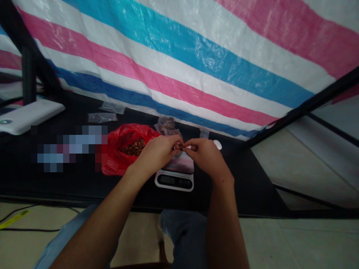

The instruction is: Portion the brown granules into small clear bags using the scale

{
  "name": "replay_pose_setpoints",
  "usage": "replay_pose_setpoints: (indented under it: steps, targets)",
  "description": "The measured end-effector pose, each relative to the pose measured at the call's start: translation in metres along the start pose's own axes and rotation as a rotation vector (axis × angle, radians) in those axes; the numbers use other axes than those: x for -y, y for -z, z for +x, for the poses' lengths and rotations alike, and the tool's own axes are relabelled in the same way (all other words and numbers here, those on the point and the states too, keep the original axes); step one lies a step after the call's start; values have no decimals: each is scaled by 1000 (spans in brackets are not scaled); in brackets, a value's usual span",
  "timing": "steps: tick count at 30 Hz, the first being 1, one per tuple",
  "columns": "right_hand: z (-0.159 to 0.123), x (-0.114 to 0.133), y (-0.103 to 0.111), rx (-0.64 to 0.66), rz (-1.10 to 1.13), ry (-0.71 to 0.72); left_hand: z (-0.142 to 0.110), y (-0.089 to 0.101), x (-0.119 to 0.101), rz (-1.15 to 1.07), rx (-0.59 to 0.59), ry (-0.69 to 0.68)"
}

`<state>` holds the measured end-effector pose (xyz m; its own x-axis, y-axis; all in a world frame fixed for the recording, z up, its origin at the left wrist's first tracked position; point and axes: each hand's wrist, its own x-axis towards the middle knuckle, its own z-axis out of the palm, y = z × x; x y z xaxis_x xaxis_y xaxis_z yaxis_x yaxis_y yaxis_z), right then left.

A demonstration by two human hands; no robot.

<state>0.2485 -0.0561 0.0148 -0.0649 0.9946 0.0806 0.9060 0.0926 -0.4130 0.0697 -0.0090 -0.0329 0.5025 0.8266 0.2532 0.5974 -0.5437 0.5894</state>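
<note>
Both bare hands meet above a black table (241, 186), toward its near edge. The left hand (155, 155) and the right hand (206, 157) come together fingertip to fingertip, with the fingers (175, 141) of both clamped on a small brown piece (181, 147), too small to identify with certainty. The piece is held just above a digital kitchen scale (174, 185), which sits close to the table's near edge. The scale's dark display (171, 181) faces the person and shows no legible reading. A glossy pouch (181, 163) with a pink and grey sheen lies on the scale's platform, directly beneath the hands.

Just left of the scale, beside the left hand, an open red plastic bag (112, 160) holds a heap of brown pieces (134, 148). Small clear bags (166, 121) filled with similar brown pieces sit together behind the scale, near the far edge. A clear plastic scrap (204, 133) and a small white oval object (217, 144) lie just beyond the right hand.

Toward the far left corner are two flat clear plastic bags (102, 117) and a white power bank (28, 116). A pixelated patch hides part of the table left of the red bag. A pink, blue and white striped tarpaulin (179, 63) hangs beyond the far edge
</note>
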Motion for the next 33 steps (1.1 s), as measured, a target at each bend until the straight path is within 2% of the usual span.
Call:
replay_pose_setpoints:
  steps: [7, 11, 14, 22, 30, 33]
  targets:
    - [-2, -1, 1, -48, 26, 9, 0, 0, 1, -4, -6, -16]
    - [5, -16, 3, -143, 103, 34, 0, -1, 1, 3, -19, -14]
    - [19, -31, -5, -187, 192, 27, 0, 0, 0, -7, -24, -18]
    - [51, -55, -41, -32, 310, 81, 1, 14, 7, -20, -66, -35]
    - [58, -58, -49, 91, 376, 97, 0, 16, 17, -27, -62, -14]
    - [57, -60, -49, 81, 431, 66, 0, 17, 16, -39, -66, -21]
